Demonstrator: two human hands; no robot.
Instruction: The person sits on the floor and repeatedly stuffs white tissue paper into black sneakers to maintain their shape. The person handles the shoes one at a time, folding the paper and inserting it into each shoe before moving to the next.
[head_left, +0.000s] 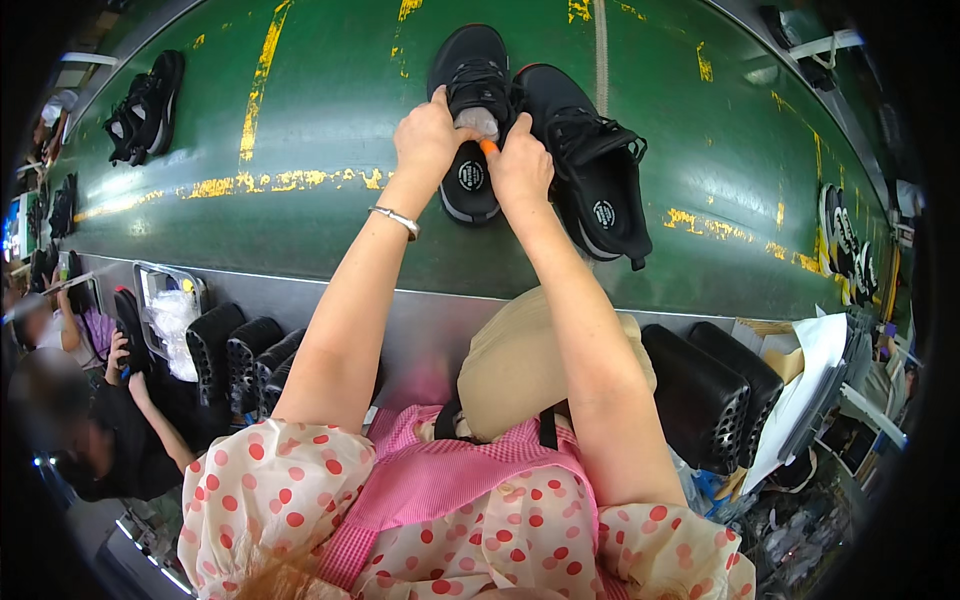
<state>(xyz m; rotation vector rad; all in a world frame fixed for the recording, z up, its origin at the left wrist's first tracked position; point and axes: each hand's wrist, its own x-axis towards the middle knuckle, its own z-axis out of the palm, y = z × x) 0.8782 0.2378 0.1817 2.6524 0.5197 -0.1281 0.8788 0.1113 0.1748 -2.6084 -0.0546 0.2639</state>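
A black lace-up sneaker (475,52) lies on the green work surface (330,100), its toe pointing away from me. Pale crumpled stuffing (476,123) shows in its opening, and a round printed mark is on the insole. My left hand (425,137) grips the shoe's left side near the laces, thumb at the opening. From the other side, my right hand (523,163) holds the opening's edge with bent fingers; its thumb wears an orange cover (488,147). Close by on the right, a matching sneaker (585,150) sits at a slant, its heel toward me.
More black shoes (150,110) stand at the far left, and black-and-white shoes (840,235) at the far right. Black perforated holders (705,395) line the near edge, with papers (800,390) beside them. At left, another person's hand (117,352) is near a dark shoe.
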